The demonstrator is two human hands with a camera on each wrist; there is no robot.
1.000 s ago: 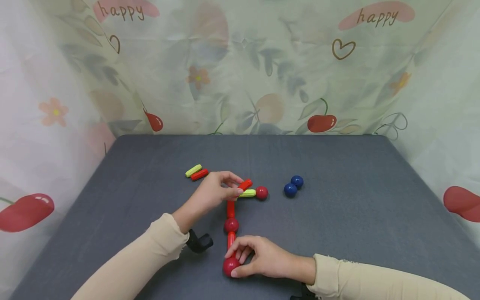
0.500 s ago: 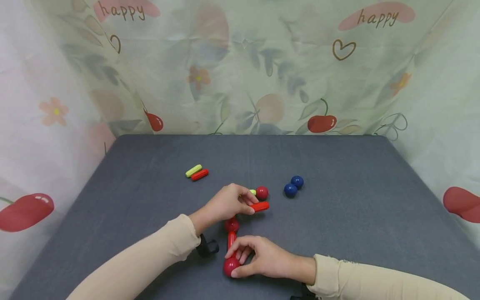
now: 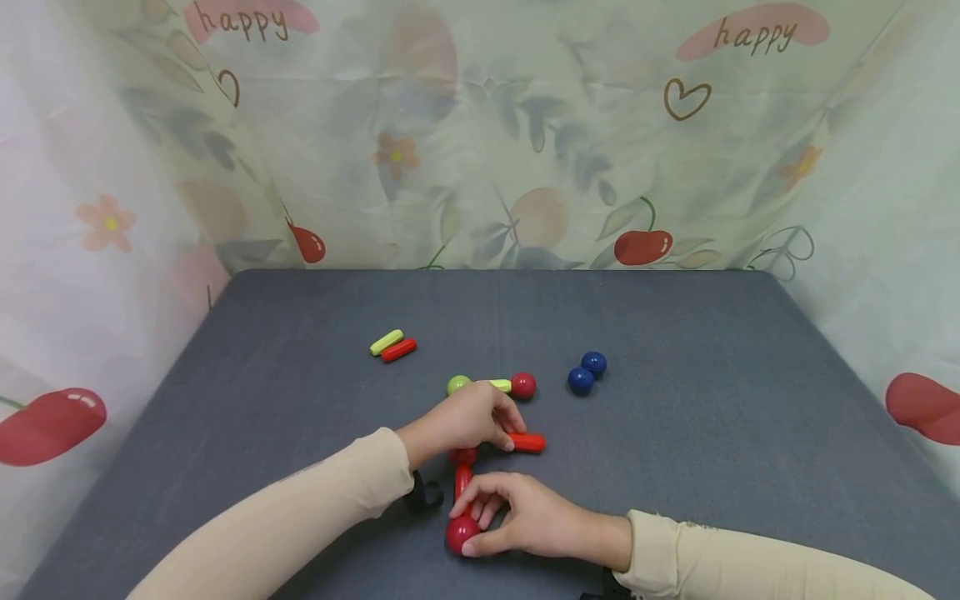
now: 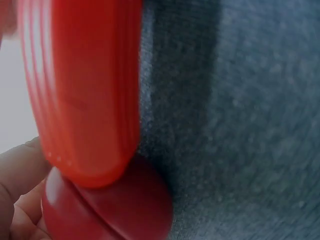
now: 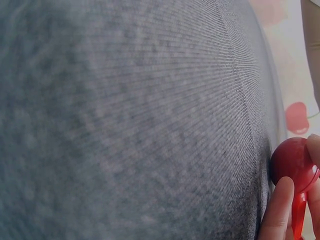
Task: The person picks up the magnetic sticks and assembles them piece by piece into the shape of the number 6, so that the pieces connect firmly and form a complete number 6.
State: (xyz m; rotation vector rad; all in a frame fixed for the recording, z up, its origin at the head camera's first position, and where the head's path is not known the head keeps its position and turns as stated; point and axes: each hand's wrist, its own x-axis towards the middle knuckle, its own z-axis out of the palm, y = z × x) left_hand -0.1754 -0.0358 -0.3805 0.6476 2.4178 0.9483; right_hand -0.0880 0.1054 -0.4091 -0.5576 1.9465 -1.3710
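1. Head view, beyond and left of the left hand (image 3: pixel 465 415): loose yellow stick (image 3: pixel 387 342) beside loose red stick (image 3: pixel 398 350); leave both alone.
2. With the left hand, pinching held red stick (image 3: pixel 529 443), right end jutting past the fingertips; green ball (image 3: pixel 458 384) just beyond that hand, middle red ball (image 3: pixel 462 457) partly beneath. Apparently fitting stick to middle red ball: aim the inner end squarely, then push gently.
3. With the right hand (image 3: pixel 527 515), gripping near red ball (image 3: pixel 461 535); brace firmly to stop the joining stick (image 3: pixel 462 480) twisting.
4. Beyond the held red stick, far red ball (image 3: pixel 523 385); farther right, two blue balls (image 3: pixel 581 381).
5. Hidden under the left hand: inner end of held red stick; impossible to tell contact with middle red ball. In left wrist view, hard to tell which ball; in right wrist view, right hand mostly cut off.
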